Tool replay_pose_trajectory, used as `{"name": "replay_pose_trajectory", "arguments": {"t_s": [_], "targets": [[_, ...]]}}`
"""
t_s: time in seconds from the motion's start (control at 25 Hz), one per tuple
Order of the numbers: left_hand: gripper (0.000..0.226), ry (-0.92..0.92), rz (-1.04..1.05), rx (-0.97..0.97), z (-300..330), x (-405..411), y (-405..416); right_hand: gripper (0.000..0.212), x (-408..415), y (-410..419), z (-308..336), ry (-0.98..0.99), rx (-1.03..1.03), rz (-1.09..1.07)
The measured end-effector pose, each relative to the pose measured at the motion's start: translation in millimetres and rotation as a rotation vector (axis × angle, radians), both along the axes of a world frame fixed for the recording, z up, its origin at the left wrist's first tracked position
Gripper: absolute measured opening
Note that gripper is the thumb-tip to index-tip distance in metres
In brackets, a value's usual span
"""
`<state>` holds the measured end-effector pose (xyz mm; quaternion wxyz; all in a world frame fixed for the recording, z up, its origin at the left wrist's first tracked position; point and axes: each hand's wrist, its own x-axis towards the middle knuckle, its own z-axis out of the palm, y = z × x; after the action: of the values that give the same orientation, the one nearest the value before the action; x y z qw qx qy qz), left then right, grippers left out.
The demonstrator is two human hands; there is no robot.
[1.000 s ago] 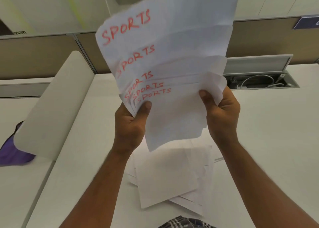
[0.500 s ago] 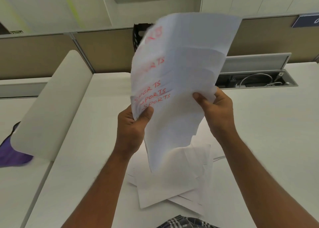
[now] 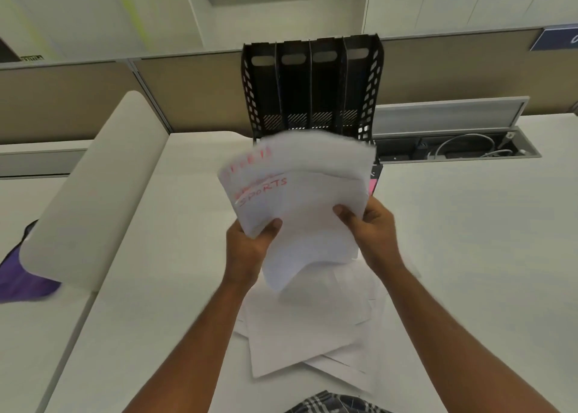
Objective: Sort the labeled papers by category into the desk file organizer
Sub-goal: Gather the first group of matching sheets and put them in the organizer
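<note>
both hands, left hand point(image 3: 247, 250) and right hand point(image 3: 372, 231), grip a fanned stack of white papers marked "sports" in red point(image 3: 300, 193) before a black four-slot plastic file organizer point(image 3: 312, 84).

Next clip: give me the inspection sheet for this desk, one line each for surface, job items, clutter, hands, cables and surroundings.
Surface: white desk, matte.
Job's things: stack of papers held above the desk, one sheet reading SPORTS in red; loose pile of papers lying on the desk beneath; black file organizer with four upright slots, no paper seen in them.
Clutter: pink-and-black object mostly hidden behind the held stack; cannot tell what it is.
Hands: left hand and right hand each pinch the stack's lower edge.
Cables: white cables in an open desk cable tray.
Surroundings: beige partition, white curved divider, purple item at far left.
</note>
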<state>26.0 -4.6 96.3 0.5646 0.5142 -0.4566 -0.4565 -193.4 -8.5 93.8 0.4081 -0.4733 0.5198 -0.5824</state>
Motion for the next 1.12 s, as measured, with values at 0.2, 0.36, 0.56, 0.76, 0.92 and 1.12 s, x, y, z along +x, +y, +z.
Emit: {"name": "replay_pose_trajectory", "arguments": {"t_s": [0.2,0.36,0.56,0.76,0.92,1.12], "targets": [[0.030,-0.060,-0.013,0.198,-55,5,11,0.015,6,4,-40,0.087,0.262,0.098],[0.032,-0.063,0.029,0.103,-57,-2,17,0.023,11,4,-43,0.038,0.233,0.074],[0.042,0.013,0.126,0.113,-67,-6,23,0.028,19,20,-52,0.038,0.251,0.110],[0.040,0.060,0.145,0.162,-78,1,25,0.031,18,30,-42,0.138,0.032,0.132],[0.040,0.075,0.118,0.149,-72,-8,19,0.013,24,30,-38,0.285,0.058,0.066],[0.035,-0.066,0.099,0.093,-40,6,-28,0.021,6,20,-1,0.546,-0.162,-0.018]]}}
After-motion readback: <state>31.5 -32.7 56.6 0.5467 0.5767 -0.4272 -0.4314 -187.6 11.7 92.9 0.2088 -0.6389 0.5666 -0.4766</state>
